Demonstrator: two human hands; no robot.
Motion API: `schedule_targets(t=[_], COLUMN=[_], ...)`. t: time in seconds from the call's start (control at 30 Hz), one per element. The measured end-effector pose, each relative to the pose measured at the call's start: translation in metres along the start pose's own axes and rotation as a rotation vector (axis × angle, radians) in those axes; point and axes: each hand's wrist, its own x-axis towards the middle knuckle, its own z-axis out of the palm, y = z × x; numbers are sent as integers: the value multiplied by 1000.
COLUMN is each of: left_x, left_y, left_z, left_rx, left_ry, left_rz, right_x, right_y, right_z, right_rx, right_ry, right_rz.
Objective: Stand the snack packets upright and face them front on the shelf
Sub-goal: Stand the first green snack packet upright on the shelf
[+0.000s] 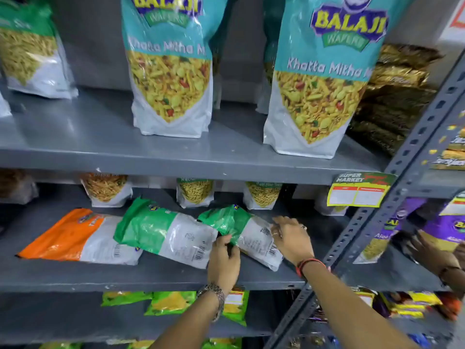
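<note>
On the middle grey shelf [151,275] three snack packets lie flat with their backs up. An orange and white packet [75,236] is at the left, a green and white packet [161,233] in the middle. A second green and white packet [247,234] lies at the right, and both my hands are on it. My left hand [224,260] pinches its near edge by the green part. My right hand [292,238] rests with spread fingers on its white bottom end. Behind them, three small packets [195,192] stand upright facing front.
The upper shelf holds two tall teal Khatta Mitha packets [171,79] standing upright and gold packets [395,91] at the right. A slotted grey upright [377,215] carries a price tag [357,190]. Another person's hand [432,253] handles purple packets on the neighbouring rack. Green packets lie on the shelf below.
</note>
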Motion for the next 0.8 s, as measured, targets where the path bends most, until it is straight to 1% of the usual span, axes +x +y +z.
schedule_targets(t=[0.13,0.23,0.27,0.3,0.33,0.4,0.43,0.5,0.6,0.67,0.73,0.8], left_x=[35,77,83,84,77,76,76,79,81,79,73,65], left_y=[-21,-72,-78,-74,-55,-44,-42,-47,-53,-50,-51,-50], left_z=[33,68,73,75,71,71,71,72,74,72,69,64], left_rx=[-136,-193,-205,-227,-248,-201,-194,-275,-370,-529,-612,-629], left_ry=[-105,-60,-30,12,58,137,180,209,203,194,171,137], left_rz=[-300,-398,-431,-464,-478,-463,-444,-401,-403,-403,-358,-286], right_x=[42,77,87,100,112,132,140,141,136,129,116,102], right_y=[17,28,27,29,31,34,37,35,37,43,48,55], right_z=[19,44,48,55,63,77,84,80,74,75,73,73], right_rx=[195,265,280,342,410,507,531,591,738,879,1023,1173], right_ry=[-246,-361,-388,-408,-448,-534,-565,-581,-540,-496,-441,-407], right_rz=[171,206,207,235,274,290,268,279,367,432,531,660])
